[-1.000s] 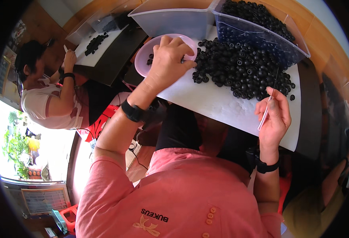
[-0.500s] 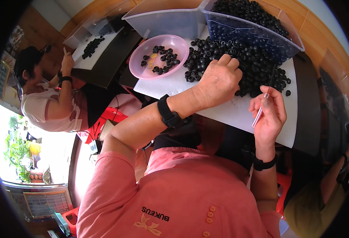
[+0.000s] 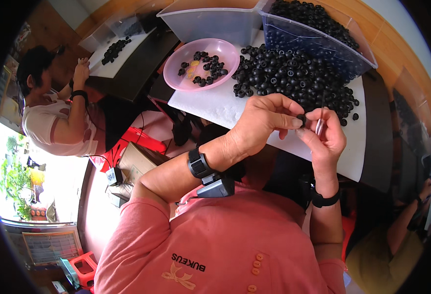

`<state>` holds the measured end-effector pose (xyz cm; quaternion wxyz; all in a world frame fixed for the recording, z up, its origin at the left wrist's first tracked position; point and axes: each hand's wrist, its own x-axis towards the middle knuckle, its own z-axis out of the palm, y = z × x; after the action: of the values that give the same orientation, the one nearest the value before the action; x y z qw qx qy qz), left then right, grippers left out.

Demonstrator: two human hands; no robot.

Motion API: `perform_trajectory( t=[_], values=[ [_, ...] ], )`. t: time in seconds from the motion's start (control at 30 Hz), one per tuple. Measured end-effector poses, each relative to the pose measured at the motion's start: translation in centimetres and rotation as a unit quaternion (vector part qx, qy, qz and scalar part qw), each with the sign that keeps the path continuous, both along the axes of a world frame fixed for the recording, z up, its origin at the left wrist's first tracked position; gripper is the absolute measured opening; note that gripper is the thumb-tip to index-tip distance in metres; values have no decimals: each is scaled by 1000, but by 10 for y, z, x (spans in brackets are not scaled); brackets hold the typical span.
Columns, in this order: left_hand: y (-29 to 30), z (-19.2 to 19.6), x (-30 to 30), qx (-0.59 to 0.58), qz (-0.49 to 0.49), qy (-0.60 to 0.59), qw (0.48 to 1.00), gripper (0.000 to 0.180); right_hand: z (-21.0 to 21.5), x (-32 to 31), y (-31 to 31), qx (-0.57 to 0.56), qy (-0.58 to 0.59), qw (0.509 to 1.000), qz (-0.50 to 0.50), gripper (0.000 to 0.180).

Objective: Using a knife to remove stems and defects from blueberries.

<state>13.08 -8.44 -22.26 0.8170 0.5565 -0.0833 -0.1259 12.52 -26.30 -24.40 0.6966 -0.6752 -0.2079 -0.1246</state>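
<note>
Between the finger and thumb of my left hand (image 3: pixel 264 119) is a small round black part (image 3: pixel 301 119), which looks like rubber or plastic. My right hand (image 3: pixel 330 137) is closed on a slender pinkish-silver tool (image 3: pixel 319 127) with a thin dark tip pointing away from me. The right thumb and fingertips come up close to the black part; whether they touch it is hard to tell. Just beyond both hands, a pile of similar black parts (image 3: pixel 293 73) covers much of the white sheet (image 3: pixel 200 107) on the table.
A pink bowl (image 3: pixel 171 73) with several black parts stands left of the pile. Behind are a clear plastic bin (image 3: pixel 210 24) and another bin (image 3: pixel 318 32) full of black parts. A person (image 3: pixel 54 112) works at a table on the left; another person's arm (image 3: pixel 406 220) shows at right.
My left hand has come back from the pile toward my right hand, now with a black part in its fingers. The right hand has turned the tool more upright.
</note>
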Motion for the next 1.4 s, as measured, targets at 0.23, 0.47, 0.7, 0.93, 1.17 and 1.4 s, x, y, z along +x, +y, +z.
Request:
perform_trajectory(
  t=[0.23, 0.47, 0.7, 0.93, 1.17, 1.4],
  values=[
    [-9, -1, -3, -113, 29, 45, 992, 16, 3, -1, 2, -32, -30, 999, -27, 29],
    [-4, -12, -4, -137, 65, 27, 988, 21, -1, 3, 6, -47, -49, 998, 4, 29],
    [-17, -17, -4, -140, 35, 16, 989, 22, -15, -1, -8, -46, -33, 998, -1, 31],
    [-13, -14, -3, -77, 35, -52, 995, 36, -12, 0, 1, -50, -30, 998, -6, 26],
    [-17, -18, -8, -27, 30, -24, 999, 19, -22, 2, -1, -59, -84, 993, -58, 26],
    [-23, -27, -5, -32, 50, -84, 995, 17, -34, 11, -12, -74, -76, 993, -57, 28]
  ],
)
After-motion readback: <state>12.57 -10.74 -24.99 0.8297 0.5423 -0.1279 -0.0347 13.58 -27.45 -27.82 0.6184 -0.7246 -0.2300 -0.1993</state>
